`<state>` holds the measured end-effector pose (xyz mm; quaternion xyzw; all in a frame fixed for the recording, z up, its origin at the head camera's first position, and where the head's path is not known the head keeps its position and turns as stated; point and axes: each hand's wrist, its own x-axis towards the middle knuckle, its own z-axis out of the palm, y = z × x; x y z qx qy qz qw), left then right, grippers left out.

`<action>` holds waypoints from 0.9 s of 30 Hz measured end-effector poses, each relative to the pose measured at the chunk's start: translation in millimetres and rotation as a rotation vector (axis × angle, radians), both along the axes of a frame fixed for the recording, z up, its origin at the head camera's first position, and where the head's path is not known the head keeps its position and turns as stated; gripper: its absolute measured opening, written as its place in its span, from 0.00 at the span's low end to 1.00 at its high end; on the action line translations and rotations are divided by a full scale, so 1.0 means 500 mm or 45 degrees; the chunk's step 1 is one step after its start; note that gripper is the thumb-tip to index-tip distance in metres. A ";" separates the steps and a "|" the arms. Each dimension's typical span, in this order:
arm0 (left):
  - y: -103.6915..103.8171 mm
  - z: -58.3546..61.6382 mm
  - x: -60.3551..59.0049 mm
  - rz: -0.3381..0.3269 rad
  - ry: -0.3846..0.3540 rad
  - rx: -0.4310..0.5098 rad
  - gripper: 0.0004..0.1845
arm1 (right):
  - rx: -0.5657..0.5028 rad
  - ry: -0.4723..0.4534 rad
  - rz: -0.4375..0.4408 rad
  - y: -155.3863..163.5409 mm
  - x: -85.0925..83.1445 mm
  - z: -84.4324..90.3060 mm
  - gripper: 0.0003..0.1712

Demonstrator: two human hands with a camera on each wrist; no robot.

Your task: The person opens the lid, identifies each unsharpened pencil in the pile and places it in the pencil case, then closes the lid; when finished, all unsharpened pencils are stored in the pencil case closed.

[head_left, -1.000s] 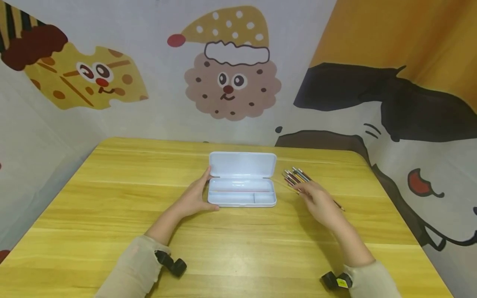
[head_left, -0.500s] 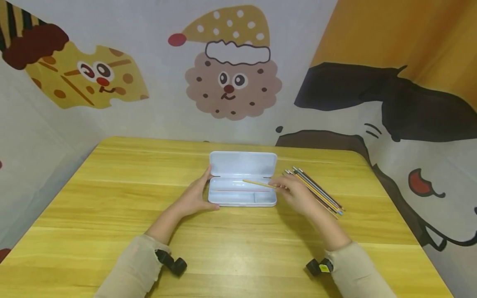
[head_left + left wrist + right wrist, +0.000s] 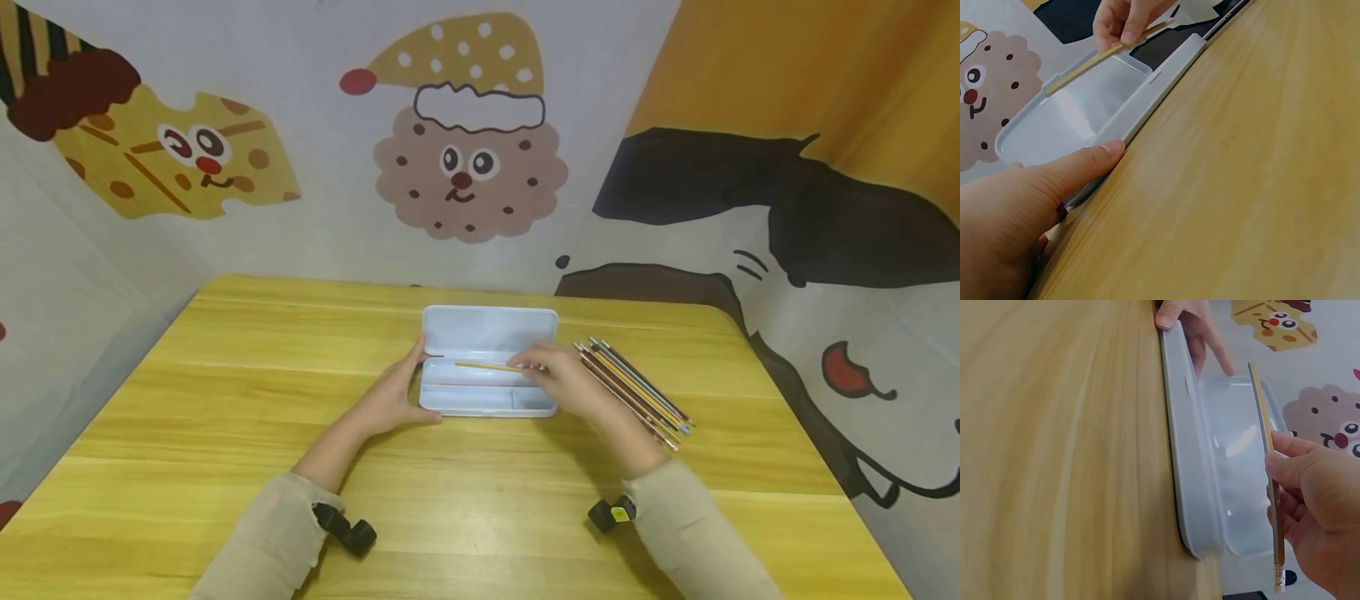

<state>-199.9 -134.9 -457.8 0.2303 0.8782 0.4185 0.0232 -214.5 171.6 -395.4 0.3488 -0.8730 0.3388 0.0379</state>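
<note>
A white pencil case (image 3: pixel 468 402) stands with its lid (image 3: pixel 487 329) raised, its tray split by dividers. My left hand (image 3: pixel 385 402) holds the case's left end, thumb at the front edge and fingers toward the hinge. Over the rear compartment, my right hand (image 3: pixel 567 382) pinches a yellow pencil (image 3: pixel 483 365) between thumb and fingers. In the right wrist view this pencil (image 3: pixel 1277 528) has an eraser end in a metal band, pointing down toward the palm side. A thin reddish line (image 3: pixel 472 384) runs along the tray's long divider.
Several pencils (image 3: pixel 637 383) lie in a loose slanted bundle right of the case, partly behind the right forearm. The wooden table (image 3: pixel 465 508) extends toward me. Behind it hangs a cartoon-printed cloth (image 3: pixel 315 250). Each wrist carries a small black camera (image 3: pixel 352 533).
My right hand has lifted the yellow pencil from beside the bundle and carried it left over the pencil case. My left hand stays at the case's left end.
</note>
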 end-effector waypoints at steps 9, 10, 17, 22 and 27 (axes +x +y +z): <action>0.000 0.000 0.000 -0.014 0.032 0.010 0.72 | 0.050 -0.027 0.010 -0.033 -0.021 -0.014 0.14; 0.000 0.000 0.000 -0.016 0.037 0.011 0.72 | 0.050 -0.033 0.009 -0.037 -0.024 -0.016 0.14; -0.001 0.000 0.000 -0.023 0.036 0.011 0.72 | 0.022 -0.050 0.037 -0.057 -0.041 -0.035 0.13; -0.001 -0.002 -0.001 -0.020 0.030 0.007 0.72 | 0.032 -0.098 0.048 -0.067 -0.044 -0.045 0.13; -0.001 -0.003 -0.001 -0.013 0.027 0.004 0.72 | 0.048 -0.133 0.044 -0.076 -0.044 -0.054 0.12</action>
